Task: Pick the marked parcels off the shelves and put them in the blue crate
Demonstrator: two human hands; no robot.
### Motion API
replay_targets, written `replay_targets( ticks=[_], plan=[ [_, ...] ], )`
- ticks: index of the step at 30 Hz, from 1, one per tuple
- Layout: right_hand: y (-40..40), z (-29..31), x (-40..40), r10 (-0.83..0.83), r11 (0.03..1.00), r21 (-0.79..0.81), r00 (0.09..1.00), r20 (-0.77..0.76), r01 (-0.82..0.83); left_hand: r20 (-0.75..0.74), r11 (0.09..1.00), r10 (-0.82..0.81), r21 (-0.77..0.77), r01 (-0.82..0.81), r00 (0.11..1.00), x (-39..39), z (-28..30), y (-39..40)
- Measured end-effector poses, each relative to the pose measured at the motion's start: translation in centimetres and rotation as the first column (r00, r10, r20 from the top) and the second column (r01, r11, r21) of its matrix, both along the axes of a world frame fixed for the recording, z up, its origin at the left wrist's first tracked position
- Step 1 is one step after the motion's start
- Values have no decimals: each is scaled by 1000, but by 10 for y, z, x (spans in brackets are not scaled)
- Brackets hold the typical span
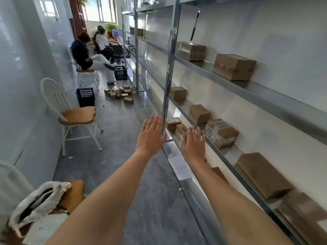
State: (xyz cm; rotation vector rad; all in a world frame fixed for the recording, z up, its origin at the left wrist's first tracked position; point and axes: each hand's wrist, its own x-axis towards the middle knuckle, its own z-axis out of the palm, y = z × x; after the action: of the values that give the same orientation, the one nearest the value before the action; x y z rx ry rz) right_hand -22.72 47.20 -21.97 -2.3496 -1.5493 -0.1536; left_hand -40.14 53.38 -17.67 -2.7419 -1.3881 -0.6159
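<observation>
My left hand (150, 136): held out flat, back up, fingers straight and close together, holding nothing, in front of the rack post (170, 68)
My right hand (193, 145): also flat, fingers straight and slightly spread, holding nothing, over the near end of the low shelf
Rack (247, 89): metal, along the right wall, running far down the aisle
Top shelf parcels: two brown boxes, one (192, 50) farther, one (233, 66) nearer
Middle shelf parcels: four, two small plain (178, 92) (199, 113), one with white labels (221, 132), one big (263, 174) nearest; a blurred brown one past it at the right edge
Low shelf parcels: a small cluster (174, 123) just beyond my right fingers, count unclear
Crates: two, dark blue, on the floor; one (85, 96) by the left wall, one (121, 72) farther by the rack
Floor pile (122, 93): many small boxes between the crates
Chairs: a white one with wooden seat (76, 115) on the left; another near left carrying a cloth bag (39, 200)
People (88, 53): seated at the far end, at least two
</observation>
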Motion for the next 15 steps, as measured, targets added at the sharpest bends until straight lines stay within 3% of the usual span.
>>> replay_targets(
  ticks=[9, 15],
  plan=[
    [133, -7, 55, -144, 989, -34, 984, -100, 141, -19, 998, -36, -48, 35, 999, 41, -16, 159],
    [221, -23, 113, -202, 977, -84, 974, -104, 193, -19, 993, -99, -71, 98, 995, 110, -31, 251]
  ],
)
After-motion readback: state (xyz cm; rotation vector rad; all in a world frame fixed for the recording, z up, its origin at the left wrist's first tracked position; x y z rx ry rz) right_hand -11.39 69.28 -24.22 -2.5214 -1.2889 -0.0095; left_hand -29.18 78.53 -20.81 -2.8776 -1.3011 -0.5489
